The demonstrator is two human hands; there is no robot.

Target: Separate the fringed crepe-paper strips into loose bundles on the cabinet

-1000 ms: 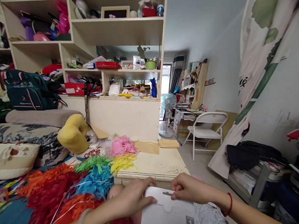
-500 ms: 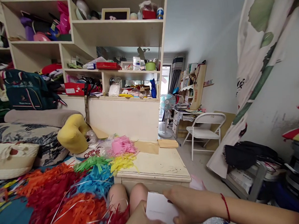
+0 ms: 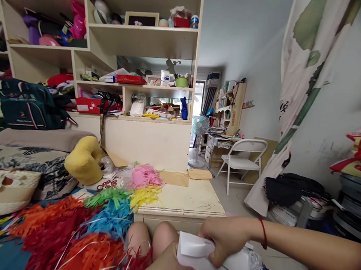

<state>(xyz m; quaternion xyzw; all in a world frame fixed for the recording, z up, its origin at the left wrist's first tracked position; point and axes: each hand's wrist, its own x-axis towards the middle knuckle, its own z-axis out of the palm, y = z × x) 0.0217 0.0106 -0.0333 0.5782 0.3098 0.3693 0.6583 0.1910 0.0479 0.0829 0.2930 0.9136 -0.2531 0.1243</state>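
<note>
My left hand [image 3: 173, 266] and my right hand [image 3: 223, 235] are both closed on white paper [image 3: 195, 246] above my lap, at the bottom of the view. A flap at the paper's top edge is bent over, with my right fingers and thumb pinching its right side. My left thumb presses on the lower part. A red cord bracelet [image 3: 263, 234] circles my right wrist. Under and beside my right hand lies a bunch of white shredded strips [image 3: 254, 261], partly cut off by the frame. The lower part of the paper is out of view.
Heaps of orange [image 3: 90, 258], blue [image 3: 110, 220] and yellow paper fringe [image 3: 144, 196] lie on the left and reach the cream cabinet top [image 3: 190, 199]. A white folding chair [image 3: 241, 160] and a fan [image 3: 200, 127] stand beyond. Black cloth [image 3: 294, 189] lies at right.
The paper's top part, flat before, is now bent over into a flap showing a shaded fold. My right hand has shifted slightly. The view has turned a little to the right.
</note>
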